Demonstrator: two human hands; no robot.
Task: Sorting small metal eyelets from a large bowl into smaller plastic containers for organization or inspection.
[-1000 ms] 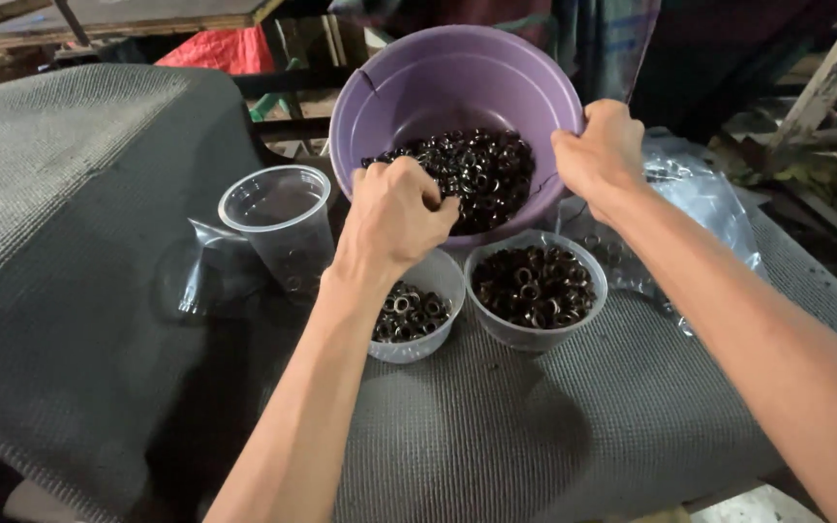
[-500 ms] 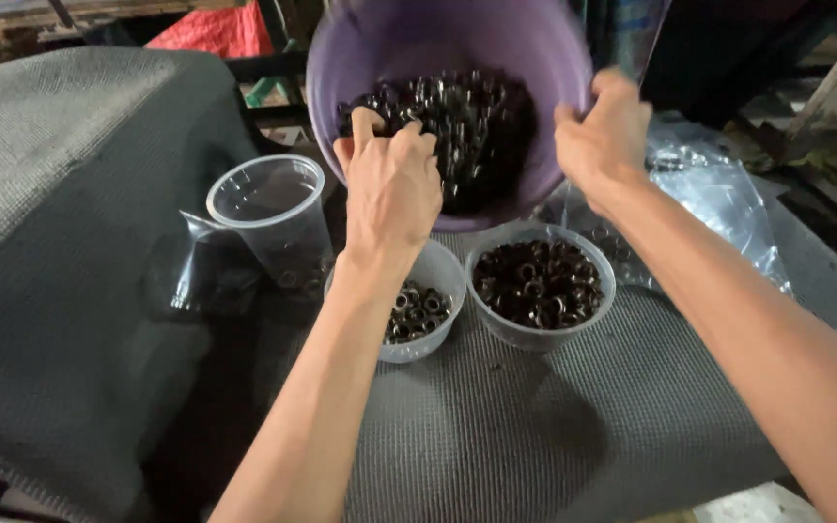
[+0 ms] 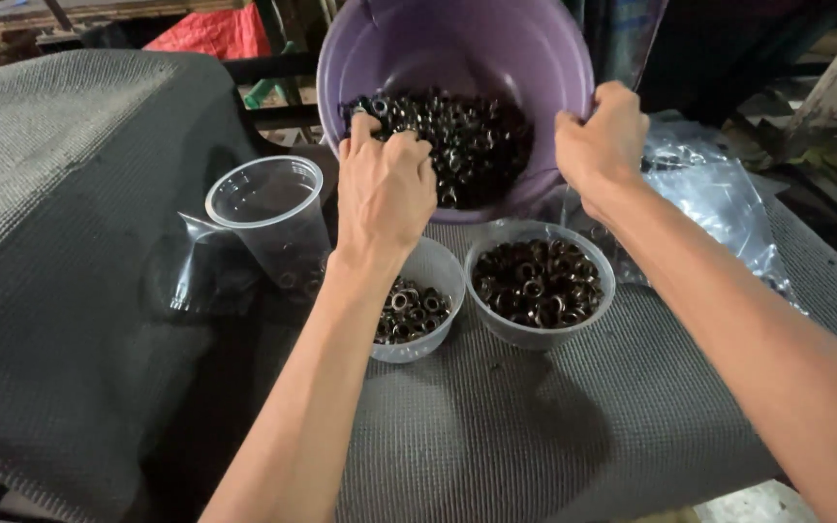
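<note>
A purple plastic basin is tilted toward me, holding a heap of small dark metal rings. My right hand grips its right rim. My left hand reaches over the near rim with the fingers curled into the rings. Below stand two clear plastic cups: one partly filled with rings, under my left wrist, and one nearly full, to its right.
A clear plastic cup with only a few rings at its bottom stands at the left, with a crumpled clear bag beside it. Another clear plastic bag lies at the right. All rest on a grey textured mat over the table.
The basin has been tipped further toward me and lifted in view. My left hand has moved from above the small cup up into the rings in the basin.
</note>
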